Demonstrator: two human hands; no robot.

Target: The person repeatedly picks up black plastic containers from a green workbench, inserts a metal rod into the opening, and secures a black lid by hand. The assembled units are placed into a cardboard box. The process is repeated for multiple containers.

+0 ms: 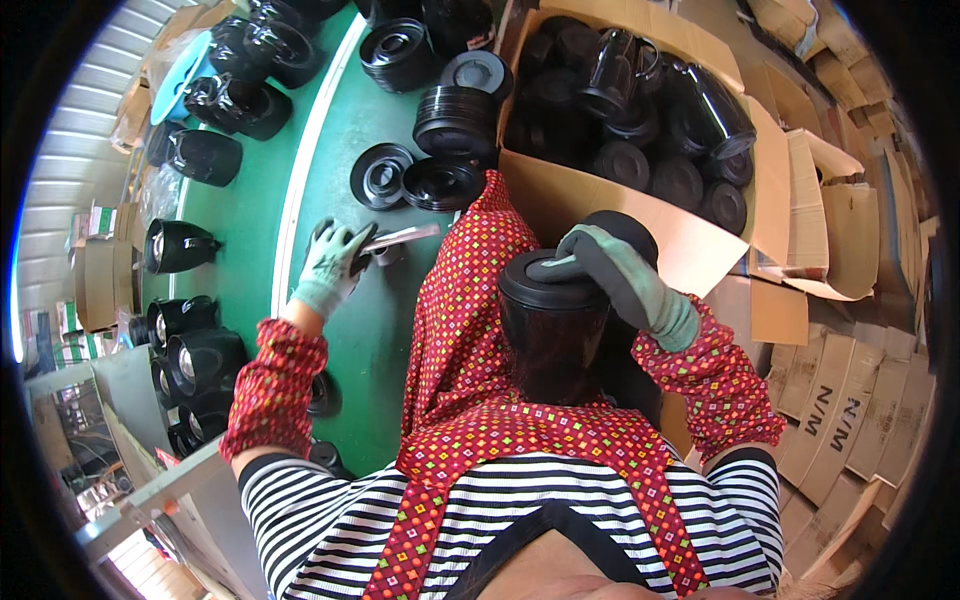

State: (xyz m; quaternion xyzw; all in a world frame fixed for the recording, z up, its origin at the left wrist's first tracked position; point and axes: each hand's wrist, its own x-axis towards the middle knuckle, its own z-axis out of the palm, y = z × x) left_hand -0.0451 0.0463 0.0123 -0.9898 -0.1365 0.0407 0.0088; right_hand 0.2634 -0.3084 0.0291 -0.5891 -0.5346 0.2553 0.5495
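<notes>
My left hand [337,262], in a pale green and grey work glove, is closed around the dark handle of a flat metal-bladed tool [405,237] over the green table. Its exact kind is unclear. A black lidded jug [553,335] stands upright at my lap, against the red patterned apron. My right hand [620,275], gloved too, is closed at the right of its black lid [535,280], thumb side over the top; some fingers are hidden. Just behind that hand shows another round black piece [628,232], partly covered.
Stacked black lids [455,120] and loose ring-shaped lids [383,175] lie on the green table [240,205]. Black jugs [205,158] line its left side. At the far right, an open cardboard box [690,225] holds several black jugs and lids. Flattened cartons [840,400] lie right.
</notes>
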